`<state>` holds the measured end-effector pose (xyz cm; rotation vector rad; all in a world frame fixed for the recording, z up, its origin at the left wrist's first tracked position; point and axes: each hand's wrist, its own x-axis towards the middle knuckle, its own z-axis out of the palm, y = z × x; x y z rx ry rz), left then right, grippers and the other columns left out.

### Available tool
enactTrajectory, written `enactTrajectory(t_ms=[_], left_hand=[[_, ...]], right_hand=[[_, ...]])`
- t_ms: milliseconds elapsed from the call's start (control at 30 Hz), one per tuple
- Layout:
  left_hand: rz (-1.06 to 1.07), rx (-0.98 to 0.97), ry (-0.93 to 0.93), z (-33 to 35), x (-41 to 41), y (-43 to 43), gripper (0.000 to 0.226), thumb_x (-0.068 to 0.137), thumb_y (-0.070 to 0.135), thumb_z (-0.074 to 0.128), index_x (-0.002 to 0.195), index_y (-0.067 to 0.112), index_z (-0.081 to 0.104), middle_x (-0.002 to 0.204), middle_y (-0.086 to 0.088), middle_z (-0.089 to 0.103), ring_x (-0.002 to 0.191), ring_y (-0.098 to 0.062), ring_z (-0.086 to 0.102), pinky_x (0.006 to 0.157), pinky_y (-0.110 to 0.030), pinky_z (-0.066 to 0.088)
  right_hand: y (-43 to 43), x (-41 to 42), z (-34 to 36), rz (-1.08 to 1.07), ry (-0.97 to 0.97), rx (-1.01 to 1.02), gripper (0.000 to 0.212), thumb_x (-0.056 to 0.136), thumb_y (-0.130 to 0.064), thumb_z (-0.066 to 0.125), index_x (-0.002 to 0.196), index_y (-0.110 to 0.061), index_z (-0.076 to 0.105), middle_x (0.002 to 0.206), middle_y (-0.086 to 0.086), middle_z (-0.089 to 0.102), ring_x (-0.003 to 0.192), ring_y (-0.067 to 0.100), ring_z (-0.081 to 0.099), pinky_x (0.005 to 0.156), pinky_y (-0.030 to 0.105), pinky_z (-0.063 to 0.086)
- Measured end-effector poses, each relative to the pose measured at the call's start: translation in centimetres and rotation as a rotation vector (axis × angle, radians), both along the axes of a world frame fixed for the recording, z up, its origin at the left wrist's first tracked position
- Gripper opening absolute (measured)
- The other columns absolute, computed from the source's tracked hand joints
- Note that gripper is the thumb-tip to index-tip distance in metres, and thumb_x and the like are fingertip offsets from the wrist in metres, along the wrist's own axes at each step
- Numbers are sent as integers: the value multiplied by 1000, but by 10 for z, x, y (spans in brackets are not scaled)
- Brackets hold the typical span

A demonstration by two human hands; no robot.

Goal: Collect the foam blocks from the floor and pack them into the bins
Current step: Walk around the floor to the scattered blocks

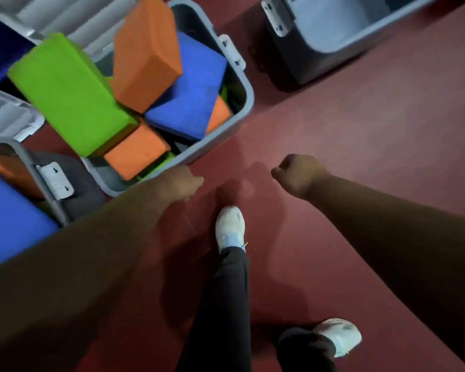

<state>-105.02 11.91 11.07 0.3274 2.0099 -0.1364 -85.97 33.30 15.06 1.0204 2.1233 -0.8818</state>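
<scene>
**Progress.** Grey plastic bin, centre (249, 103): heaped above its rim with a large green foam block (70, 95), a tall orange foam block (145, 55) and a blue foam slab (191, 89), among others. Second grey bin, lower left (27, 162): holds a blue foam block (8, 216). Third grey bin, upper right (333, 41): no block shows in the visible part. Dark red floor (360, 143): no loose blocks in view (any left lie out of frame). Packing is probably well advanced.

**Hands.** Left hand (183, 183): just beside the centre bin's rim, blurred, fingers tucked under; grip cannot be told. Right hand (295, 175): over the floor, curled into a fist, holding nothing.
</scene>
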Motion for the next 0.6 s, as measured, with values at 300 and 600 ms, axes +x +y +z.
enactTrajectory(t_ms=[300,600], left_hand=[[-582,16,-59,15,238,179,42,98,35,51,107,0,72,111,-20,73,106,-36,68,80,-34,47],[-767,99,-313,50,571,290,24,107,20,43,103,3,59,104,-17,71,81,-32,67,61,-26,41]], right_hand=[[64,308,6,-380,-170,-58,46,103,-38,47,118,0,67,124,23,66,115,38,61,86,32,47],[39,640,21,-864,-202,-59,42,99,-38,47,98,-2,68,112,26,69,104,39,64,75,30,41]])
